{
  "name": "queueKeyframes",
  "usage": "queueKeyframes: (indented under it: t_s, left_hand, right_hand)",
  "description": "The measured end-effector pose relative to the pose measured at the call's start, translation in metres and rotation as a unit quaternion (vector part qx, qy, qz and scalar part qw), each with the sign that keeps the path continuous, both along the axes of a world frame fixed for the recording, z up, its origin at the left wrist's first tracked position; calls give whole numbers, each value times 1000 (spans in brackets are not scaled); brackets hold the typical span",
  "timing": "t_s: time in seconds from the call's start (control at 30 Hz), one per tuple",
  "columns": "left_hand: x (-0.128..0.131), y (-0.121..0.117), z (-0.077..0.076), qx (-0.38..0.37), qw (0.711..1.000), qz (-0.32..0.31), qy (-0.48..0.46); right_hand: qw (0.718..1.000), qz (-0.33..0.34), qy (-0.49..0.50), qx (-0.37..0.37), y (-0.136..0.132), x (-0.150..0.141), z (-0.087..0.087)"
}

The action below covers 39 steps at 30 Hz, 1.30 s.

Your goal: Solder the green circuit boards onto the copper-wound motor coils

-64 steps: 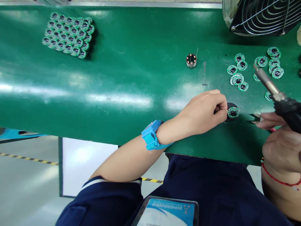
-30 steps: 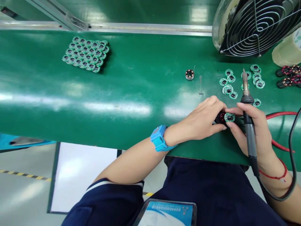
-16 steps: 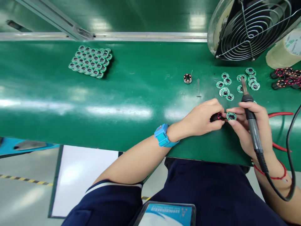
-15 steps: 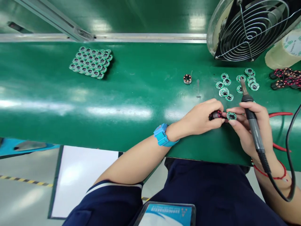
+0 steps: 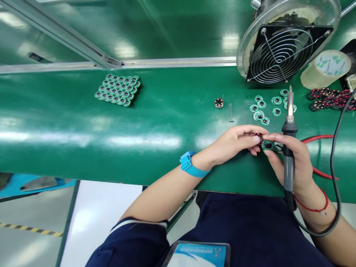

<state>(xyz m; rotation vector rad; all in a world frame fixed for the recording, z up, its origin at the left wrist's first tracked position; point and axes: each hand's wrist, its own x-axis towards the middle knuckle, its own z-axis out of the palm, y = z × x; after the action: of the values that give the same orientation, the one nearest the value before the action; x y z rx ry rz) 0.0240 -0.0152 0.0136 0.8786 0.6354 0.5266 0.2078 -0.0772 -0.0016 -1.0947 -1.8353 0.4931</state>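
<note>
My left hand (image 5: 235,145) is closed round a small motor stator (image 5: 258,137) with dark red windings, partly covered by the fingers. A round green circuit board (image 5: 268,145) with a black chip sits right against the stator, pinched in the fingertips of my right hand (image 5: 299,159). That same hand also carries a soldering iron (image 5: 289,129), its metal tip pointing up and away from the board. Several loose round boards (image 5: 259,115) lie on the green bench beyond my hands. A single copper-wound stator (image 5: 219,103) stands to their left.
A caged fan (image 5: 278,59) stands at the back right, beside a roll of tape (image 5: 324,70). Several wound stators (image 5: 329,99) are grouped at the right. Stacked boards (image 5: 118,90) lie at the left. A black cord (image 5: 335,159) and a red cable (image 5: 317,139) cross the right side.
The iron has swung more upright. My left thumb now lies along the stator, and the stator and board have come closer together. The camera view has shifted.
</note>
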Motion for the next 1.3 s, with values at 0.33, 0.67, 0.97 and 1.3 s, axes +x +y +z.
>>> queueKeyframes:
  t_s: [0.33, 0.67, 0.97, 1.3]
  left_hand:
    - [10, -17, 0, -88, 995, 40, 0]
    - [16, -24, 1, 46, 988, 93, 113]
    - [7, -22, 10, 291, 928, 106, 207]
    - [9, -26, 7, 388, 888, 78, 235]
  right_hand:
    - [996, -67, -55, -2, -5, -10, 1]
    - [974, -99, -203, 7, -1, -15, 3]
    - [994, -104, 16, -22, -6, -14, 8]
    - [985, -105, 97, -92, -4, -19, 13]
